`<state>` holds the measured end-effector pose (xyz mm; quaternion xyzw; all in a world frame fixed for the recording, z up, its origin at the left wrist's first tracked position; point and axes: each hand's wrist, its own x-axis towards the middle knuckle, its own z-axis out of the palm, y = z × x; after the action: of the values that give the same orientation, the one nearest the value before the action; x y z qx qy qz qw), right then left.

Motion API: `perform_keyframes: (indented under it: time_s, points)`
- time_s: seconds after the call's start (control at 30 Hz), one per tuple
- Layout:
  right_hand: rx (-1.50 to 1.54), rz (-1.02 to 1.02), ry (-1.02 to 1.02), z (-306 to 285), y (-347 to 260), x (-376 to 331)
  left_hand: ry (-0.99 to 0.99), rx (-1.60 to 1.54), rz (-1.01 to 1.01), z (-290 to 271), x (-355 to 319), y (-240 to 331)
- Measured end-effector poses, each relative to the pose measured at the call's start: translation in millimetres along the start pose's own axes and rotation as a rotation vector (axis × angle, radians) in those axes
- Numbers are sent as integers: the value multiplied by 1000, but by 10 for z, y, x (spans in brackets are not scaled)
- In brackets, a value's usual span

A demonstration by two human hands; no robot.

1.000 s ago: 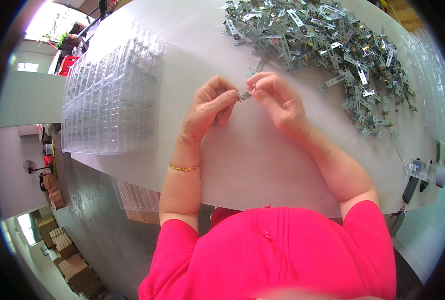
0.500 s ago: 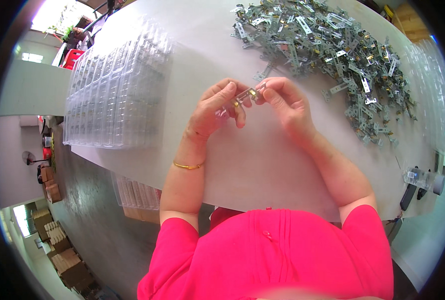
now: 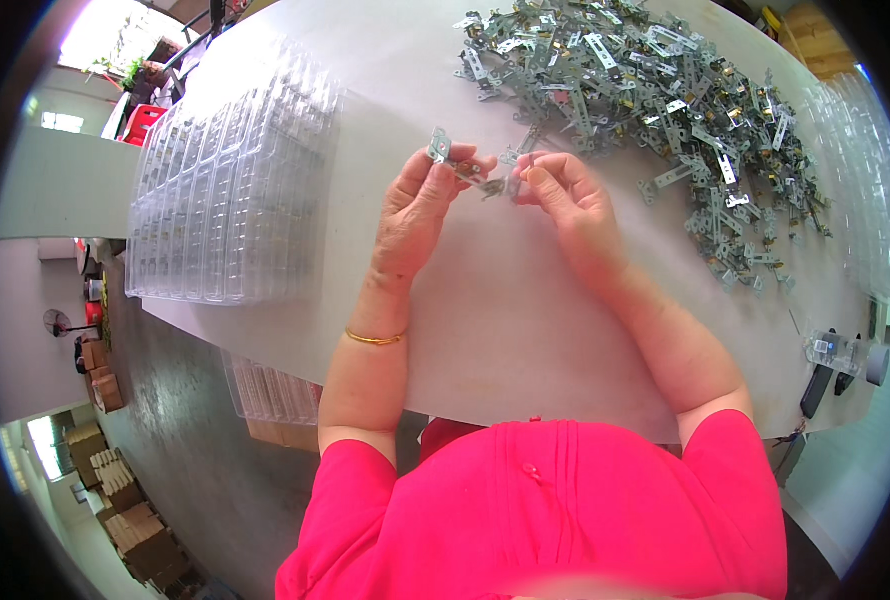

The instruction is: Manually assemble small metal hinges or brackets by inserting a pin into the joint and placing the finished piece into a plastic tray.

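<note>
Your left hand (image 3: 412,215) pinched a small metal bracket (image 3: 440,146) between thumb and fingers, its flat, silvery end standing up past the fingertips, above the middle of the pale surface (image 3: 525,320). Your right hand (image 3: 580,200) was at the bracket's other end, thumb and forefinger drawn close together; whether they gripped that end, or a separate bit, could not be told. The step in hand looked to be two-handed work on this single piece. The next move seemed to call for a steady left pinch and a fine touch from the right fingertips. A loose bracket (image 3: 523,145) lay just beyond your right hand, near a broad pile of brackets (image 3: 655,110) on the surface's far side. To your left stood stacked clear plastic trays (image 3: 225,200); to your right, more clear plastic (image 3: 860,180) lined the edge, with a grey-capped bottle (image 3: 835,350) nearer you.
</note>
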<state>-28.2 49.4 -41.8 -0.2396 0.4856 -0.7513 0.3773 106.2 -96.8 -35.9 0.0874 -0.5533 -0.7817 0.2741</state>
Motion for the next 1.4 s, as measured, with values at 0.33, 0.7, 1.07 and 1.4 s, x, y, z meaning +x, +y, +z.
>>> perform_keyframes:
  time_s: [0.33, 0.7, 1.07, 1.4]
  points:
    - [-226, -45, -122, 63, -62, -129, -52, 79, -182, 52, -23, 63]
    - [-342, -92, -100, 34, -55, -116, -44, 246, -233, 60, -24, 39]
    - [-491, -199, -79, 52, -56, -140, -49, 681, -132, 51, -53, 55]
    - [-540, -195, -73, 71, -15, -166, -152, 897, 149, 76, -105, -51]
